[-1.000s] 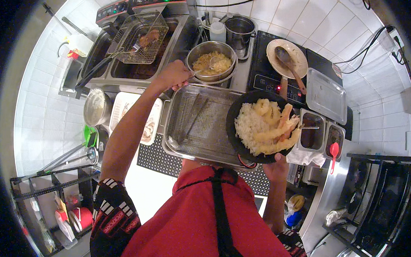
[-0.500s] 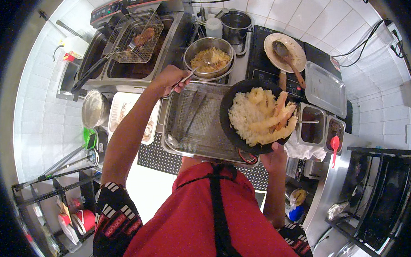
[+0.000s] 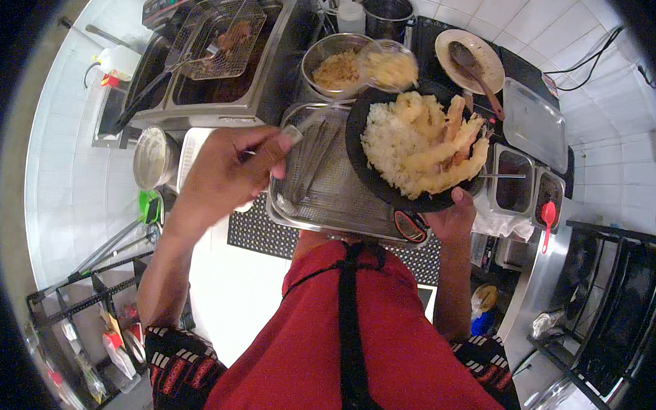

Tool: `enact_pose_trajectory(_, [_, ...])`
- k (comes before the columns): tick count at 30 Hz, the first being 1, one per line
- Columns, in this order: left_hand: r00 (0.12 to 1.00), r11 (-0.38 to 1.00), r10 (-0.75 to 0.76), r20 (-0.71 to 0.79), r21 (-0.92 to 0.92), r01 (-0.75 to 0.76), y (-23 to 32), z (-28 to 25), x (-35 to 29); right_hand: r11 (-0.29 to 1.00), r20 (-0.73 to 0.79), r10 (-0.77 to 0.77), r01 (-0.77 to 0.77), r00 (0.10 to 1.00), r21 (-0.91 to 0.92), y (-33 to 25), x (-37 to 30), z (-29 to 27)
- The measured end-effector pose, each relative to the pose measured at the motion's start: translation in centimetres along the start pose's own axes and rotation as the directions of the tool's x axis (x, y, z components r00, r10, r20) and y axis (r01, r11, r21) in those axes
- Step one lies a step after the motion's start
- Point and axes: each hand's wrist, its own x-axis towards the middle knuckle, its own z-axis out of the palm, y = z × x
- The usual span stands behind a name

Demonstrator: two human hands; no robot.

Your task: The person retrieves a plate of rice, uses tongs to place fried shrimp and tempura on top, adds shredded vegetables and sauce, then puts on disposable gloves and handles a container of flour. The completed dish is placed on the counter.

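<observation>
My right hand (image 3: 454,213) grips the near rim of a black bowl (image 3: 358,159), holding it up over the right part of a wire-racked tray (image 3: 322,172). Inside lie white rice (image 3: 392,138) and battered fried pieces, among them long tempura prawns (image 3: 452,162). My left hand (image 3: 232,165) is closed round the end of a long-handled skimmer (image 3: 390,66), blurred by motion. Its round head carries yellow crispy bits, between the bowl and a steel mixing bowl (image 3: 311,60). More golden crumbs (image 3: 338,69) sit in that steel bowl. Metal tongs (image 3: 315,165) lie on the rack.
A deep fryer (image 3: 256,94) with a wire basket (image 3: 229,39) stands at the far left. Behind the black bowl is a plate with a spoon (image 3: 470,62) on a cooktop. Sauce containers (image 3: 513,179) and a red spoon (image 3: 548,213) are to the right. Scissor handles (image 3: 410,226) poke from the tray.
My left hand has come back toward me. The skimmer has left the steel bowl, moving right with crispy bits to the black bowl's far edge. The view has shifted slightly.
</observation>
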Motion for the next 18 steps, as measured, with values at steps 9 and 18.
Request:
enact_pose_trajectory(9, [0.797,0.680,0.603,-0.027,0.540,-0.496,-0.9,3.2,-2.4,0.995,0.133,0.043,-0.054,0.990,0.082,0.6,0.6,2.7])
enact_pose_trajectory(18, [0.745,0.604,0.667,-0.002,0.586,-0.540,-1.1,3.8,-2.4,0.983,0.158,0.050,-0.077,0.986,0.166,0.3,1.1,3.2])
